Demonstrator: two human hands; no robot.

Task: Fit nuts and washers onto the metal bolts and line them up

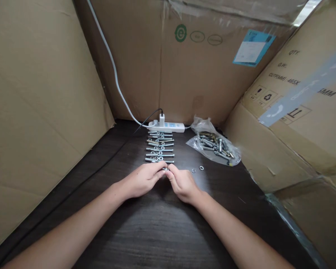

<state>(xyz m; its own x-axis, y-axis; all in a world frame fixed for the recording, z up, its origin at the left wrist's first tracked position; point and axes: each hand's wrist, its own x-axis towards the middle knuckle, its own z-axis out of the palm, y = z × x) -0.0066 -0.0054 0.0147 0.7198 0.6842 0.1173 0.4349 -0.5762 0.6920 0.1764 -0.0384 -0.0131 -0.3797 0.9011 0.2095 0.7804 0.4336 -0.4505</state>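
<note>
My left hand (145,178) and my right hand (184,184) meet just below the rows of hardware, fingertips pinched together. Between them shows a small shiny metal piece (165,169), seemingly part of a bolt, mostly covered by the fingers. Above the hands lie several rows of metal bolts (168,150), each with a sleeve to its left and washers or nuts between. A flat washer (201,168) and a thinner ring washer (193,171) rest on the dark table to the right of my right hand.
A clear plastic bag (235,161) of bolts lies open at the back right. Behind the rows stands a white power strip (179,127) with a plug and white cable (114,71). A black cable (100,167) crosses the left side. Cardboard boxes (134,56) wall three sides.
</note>
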